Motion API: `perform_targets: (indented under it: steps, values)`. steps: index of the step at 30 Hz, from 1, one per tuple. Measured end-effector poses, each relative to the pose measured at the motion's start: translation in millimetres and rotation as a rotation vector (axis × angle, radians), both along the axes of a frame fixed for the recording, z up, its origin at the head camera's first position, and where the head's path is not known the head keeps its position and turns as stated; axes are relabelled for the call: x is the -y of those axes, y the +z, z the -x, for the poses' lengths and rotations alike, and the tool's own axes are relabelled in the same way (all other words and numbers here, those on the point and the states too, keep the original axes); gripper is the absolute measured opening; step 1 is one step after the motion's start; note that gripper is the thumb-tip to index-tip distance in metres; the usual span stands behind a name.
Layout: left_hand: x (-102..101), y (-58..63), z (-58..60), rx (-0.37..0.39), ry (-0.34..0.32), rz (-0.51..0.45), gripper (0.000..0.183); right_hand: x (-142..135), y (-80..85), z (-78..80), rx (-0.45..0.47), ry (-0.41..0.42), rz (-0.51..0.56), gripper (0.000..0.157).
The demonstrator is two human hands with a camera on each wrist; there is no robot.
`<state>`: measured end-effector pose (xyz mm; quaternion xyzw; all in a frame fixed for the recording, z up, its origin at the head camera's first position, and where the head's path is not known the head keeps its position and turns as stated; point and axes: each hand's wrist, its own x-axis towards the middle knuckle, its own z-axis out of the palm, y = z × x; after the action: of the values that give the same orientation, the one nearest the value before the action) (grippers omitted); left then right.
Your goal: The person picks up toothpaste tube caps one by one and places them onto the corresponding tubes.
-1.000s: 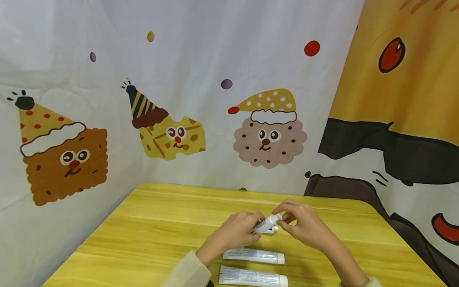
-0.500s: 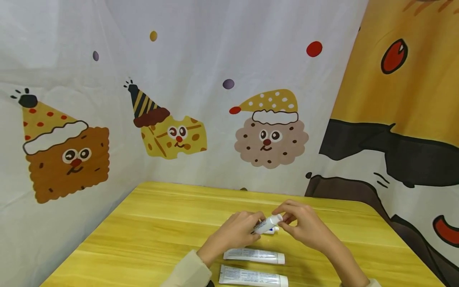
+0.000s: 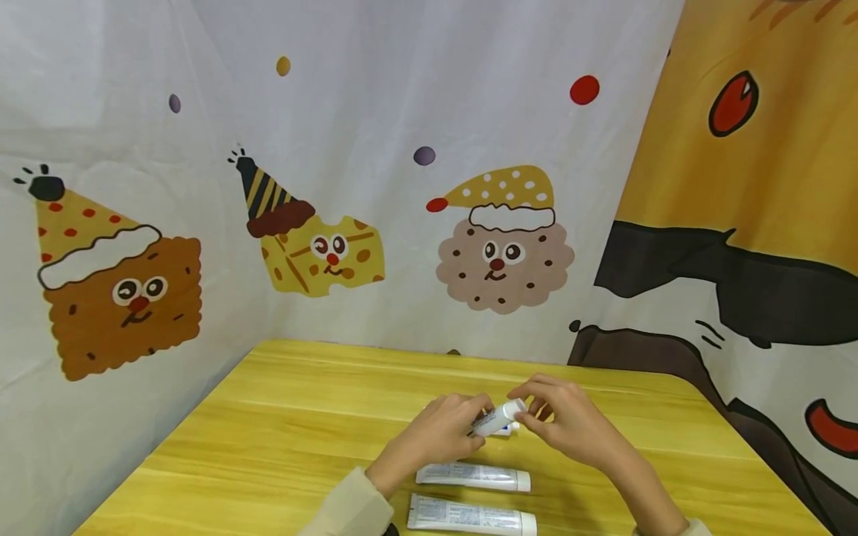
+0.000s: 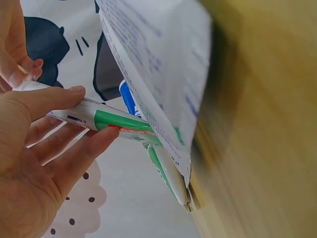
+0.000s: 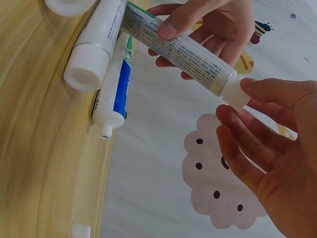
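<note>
My left hand [image 3: 442,429] grips a white and green toothpaste tube [image 5: 183,54] around its body, holding it tilted above the table. The thumb and fingers of my right hand [image 3: 566,418] pinch the white cap [image 5: 237,94] at the tube's end. Just beyond the hands lies another toothpaste tube [image 5: 119,89], white with blue and green; its narrow nozzle is bare. Nearer to me, two white printed toothpaste tubes [image 3: 476,476] lie side by side, caps to the right.
A small loose white cap [image 5: 80,229] lies on the wood-grain table [image 3: 302,417], near its edge in the right wrist view. Behind the table hangs a white curtain [image 3: 402,89] printed with cartoon snacks.
Both hands stay almost in place on the tube and its cap. The head view shifts slightly; the tubes on the table have not moved.
</note>
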<state>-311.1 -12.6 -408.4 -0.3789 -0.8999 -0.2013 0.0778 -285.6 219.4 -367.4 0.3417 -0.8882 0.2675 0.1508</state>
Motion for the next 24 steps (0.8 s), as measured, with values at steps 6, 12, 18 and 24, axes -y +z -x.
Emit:
perform_targets:
  steps: [6, 12, 18, 24]
  values:
    - [0.5, 0.1, 0.5, 0.001, -0.005, -0.006, 0.034, 0.5, 1.6, -1.5, 0.009, -0.013, -0.009, 0.018]
    - [1.2, 1.3, -0.3, 0.011, -0.004, -0.009, 0.035, 0.5, 2.1, -2.2, 0.03, -0.029, -0.02, 0.015]
    - [1.2, 1.3, 0.3, 0.018, -0.006, -0.01, 0.035, -0.3, 2.5, -2.8, 0.033, -0.034, -0.038, 0.017]
    - [1.0, 0.4, 0.4, 0.015, -0.008, -0.009, 0.035, -1.6, 3.8, -3.6, 0.052, -0.039, -0.045, 0.022]
